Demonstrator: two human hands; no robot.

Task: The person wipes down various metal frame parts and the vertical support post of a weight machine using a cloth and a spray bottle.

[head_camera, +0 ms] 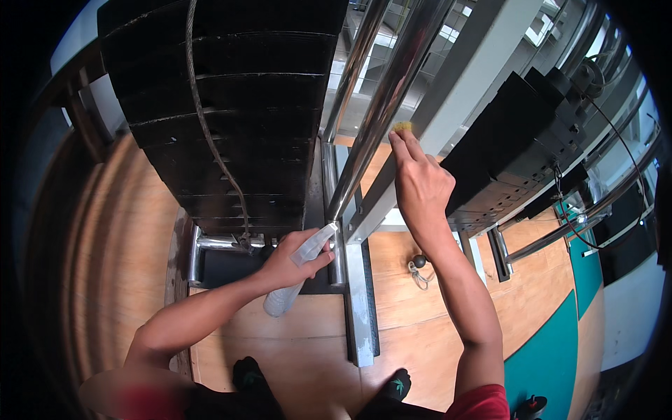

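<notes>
My left hand (296, 258) is closed around the neck of a clear plastic spray bottle (283, 300), whose nozzle end points up towards a chrome post. In my right hand (424, 178), raised higher, a small yellow sponge (402, 127) is pinched at the fingertips. The sponge is beside a white steel upright (454, 84) of a weight machine; whether it touches is unclear. Left of it runs a thick polished chrome tube (386, 100), slanting down to the machine's base. A black weight stack (252, 121) with a steel cable (202, 115) stands beyond my left hand.
A second black weight stack (504, 152) stands right. A black ball on a cord (419, 261) lies near the white base beam (362, 310). Green mats (551, 352) cover part of the wooden floor. My feet in black socks flank the beam. A wooden edge (178, 252) is at left.
</notes>
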